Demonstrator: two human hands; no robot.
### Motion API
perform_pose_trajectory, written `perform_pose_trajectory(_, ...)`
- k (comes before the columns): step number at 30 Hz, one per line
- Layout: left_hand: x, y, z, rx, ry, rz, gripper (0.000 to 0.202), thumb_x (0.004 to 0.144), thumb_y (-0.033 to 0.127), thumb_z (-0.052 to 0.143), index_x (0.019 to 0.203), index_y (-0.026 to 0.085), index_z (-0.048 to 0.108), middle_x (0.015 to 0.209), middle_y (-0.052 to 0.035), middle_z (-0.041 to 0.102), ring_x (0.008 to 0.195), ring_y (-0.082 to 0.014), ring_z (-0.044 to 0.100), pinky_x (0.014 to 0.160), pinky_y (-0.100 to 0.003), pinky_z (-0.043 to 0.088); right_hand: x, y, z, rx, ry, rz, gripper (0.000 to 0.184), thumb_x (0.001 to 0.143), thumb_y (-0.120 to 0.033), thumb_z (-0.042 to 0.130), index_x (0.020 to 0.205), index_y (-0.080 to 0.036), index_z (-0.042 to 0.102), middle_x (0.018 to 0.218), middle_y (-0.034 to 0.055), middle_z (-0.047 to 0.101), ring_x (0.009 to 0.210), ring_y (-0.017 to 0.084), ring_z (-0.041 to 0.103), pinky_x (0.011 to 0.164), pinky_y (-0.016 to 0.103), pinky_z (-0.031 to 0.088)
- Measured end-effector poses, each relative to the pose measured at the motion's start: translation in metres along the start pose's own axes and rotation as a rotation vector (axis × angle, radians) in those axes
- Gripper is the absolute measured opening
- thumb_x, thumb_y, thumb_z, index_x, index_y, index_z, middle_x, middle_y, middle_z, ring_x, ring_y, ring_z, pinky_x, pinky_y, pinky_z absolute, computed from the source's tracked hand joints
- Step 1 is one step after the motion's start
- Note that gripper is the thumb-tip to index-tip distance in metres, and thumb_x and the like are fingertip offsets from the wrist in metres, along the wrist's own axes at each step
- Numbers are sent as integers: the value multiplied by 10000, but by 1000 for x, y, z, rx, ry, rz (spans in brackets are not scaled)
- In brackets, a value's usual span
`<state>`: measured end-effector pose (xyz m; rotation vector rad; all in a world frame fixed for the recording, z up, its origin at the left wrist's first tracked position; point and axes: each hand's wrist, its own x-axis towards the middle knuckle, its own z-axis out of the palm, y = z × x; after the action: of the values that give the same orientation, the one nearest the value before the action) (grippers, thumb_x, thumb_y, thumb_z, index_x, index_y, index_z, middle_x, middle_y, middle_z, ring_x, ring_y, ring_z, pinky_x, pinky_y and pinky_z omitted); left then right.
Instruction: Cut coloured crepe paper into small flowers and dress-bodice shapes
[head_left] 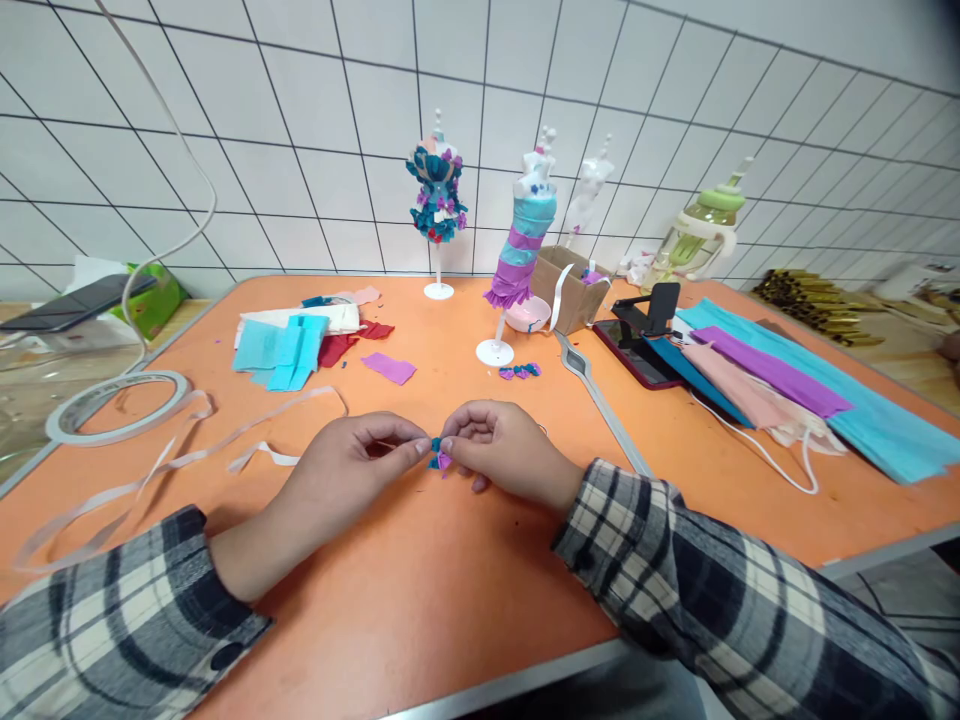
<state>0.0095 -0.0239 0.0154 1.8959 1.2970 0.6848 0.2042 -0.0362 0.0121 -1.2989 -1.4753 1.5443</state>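
Note:
Both my hands meet just above the orange table (420,580), pinching one tiny teal and purple paper bow (439,455) between their fingertips. My left hand (352,470) grips it from the left with thumb and forefinger closed. From the other side my right hand (502,450) pinches it, fingers curled. Behind them stands a small mannequin (519,250) wrapped in teal and purple paper, with several finished little bows (520,371) by its base. A second mannequin (437,195) in teal ruffles stands further back.
Teal, red and purple paper scraps (289,350) lie at the back left. A tape roll (112,405) with loose white strips (180,460) is at the left. At the right are a phone on a stand (645,335), crepe paper sheets (795,385), a cardboard box (570,285) and a bottle (701,235).

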Motion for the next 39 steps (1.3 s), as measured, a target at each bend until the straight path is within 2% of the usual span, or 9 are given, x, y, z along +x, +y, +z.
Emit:
perform_pose_trajectory(3,2,-5,1,176,-60,52,252,812,419,593,802,214,740,884,-58,760,825,-234,669,768,-352,511,6,8,-4,-131,-30,17,51,816,-209,627,850,-176,609,734,6,676,543,89,555,435,189,442)
perform_pose_trajectory(7,1,-8,3,407,14,181,230,808,396,630,932,225,723,992,-62,732,952,-266,639,845,-400,475,9,15,-7,-453,59,-128,94,810,-252,679,872,-182,665,749,-3,709,660,111,616,581,226,430)
perform_pose_trajectory(11,-2,-8,6,489,-15,303,224,855,426,621,864,238,741,951,-52,726,908,-248,640,818,-377,459,7,12,-9,-614,120,-173,126,811,-258,684,917,-190,693,809,-4,723,753,125,622,642,239,395)
perform_pose_trajectory(15,-2,-8,10,548,-34,307,255,859,453,630,900,228,743,955,-58,733,898,-253,649,774,-364,445,4,7,-11,-687,157,-303,86,806,-179,643,862,-187,707,818,-7,702,741,114,582,656,240,376)
perform_pose_trajectory(18,-2,-8,11,580,-38,313,275,862,479,622,898,232,737,938,-50,735,891,-254,650,746,-359,426,1,5,-11,-752,113,-413,109,802,-141,630,818,-189,726,793,-4,680,756,118,570,671,244,367)
perform_pose_trajectory(25,-2,-5,8,601,-43,314,263,829,512,645,870,267,729,953,-23,742,919,-259,638,789,-389,392,-1,7,-9,-943,60,-365,110,844,-239,646,851,-203,750,840,17,707,781,150,576,641,271,325)
perform_pose_trajectory(29,-1,-4,8,579,-39,304,229,849,447,615,924,269,739,979,-30,740,946,-261,630,831,-400,403,0,7,-11,-1003,32,-400,134,862,-230,617,872,-204,748,870,20,713,777,148,586,641,272,328)
perform_pose_trajectory(39,0,-3,8,644,-46,285,170,825,331,590,833,258,743,922,-27,755,873,-242,649,809,-392,420,-2,7,-10,-1067,37,-432,132,885,-235,594,887,-191,718,885,29,705,800,153,596,635,268,330)
